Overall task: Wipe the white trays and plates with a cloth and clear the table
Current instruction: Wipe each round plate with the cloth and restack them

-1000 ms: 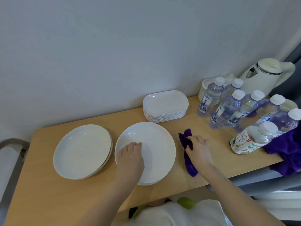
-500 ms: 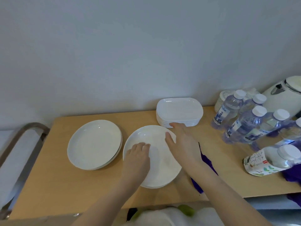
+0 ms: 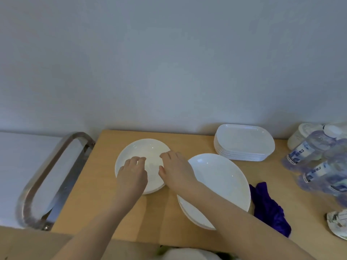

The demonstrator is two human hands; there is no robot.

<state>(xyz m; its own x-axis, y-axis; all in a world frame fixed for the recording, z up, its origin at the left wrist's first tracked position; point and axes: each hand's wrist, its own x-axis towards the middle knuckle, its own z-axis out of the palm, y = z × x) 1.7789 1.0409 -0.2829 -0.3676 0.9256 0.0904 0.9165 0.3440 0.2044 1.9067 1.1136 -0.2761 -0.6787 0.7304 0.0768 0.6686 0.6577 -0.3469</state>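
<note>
Two stacks of round white plates sit on the wooden table [image 3: 105,203]. Both my hands are on the top plate of the left stack [image 3: 144,149]. My left hand [image 3: 132,171] rests palm down on the near half of this plate with its fingers slightly bent. My right hand [image 3: 176,171] lies over the plate's right rim, thumb and fingers spread on its surface. The right plate stack [image 3: 223,177] lies partly under my right forearm. A stack of white rectangular trays [image 3: 244,141] stands at the back. The purple cloth [image 3: 268,205] lies crumpled and unheld to the right of the plates.
Several water bottles [image 3: 317,160] crowd the right end of the table, with a white container [image 3: 300,136] behind them and a bottle on its side [image 3: 338,222] near the front edge. A metal handle rail [image 3: 52,173] runs past the table's left end. A wall is close behind.
My right hand let go of the purple cloth and went to the right plate stack. Both hands have since moved left onto the left stack. The view has swung left.
</note>
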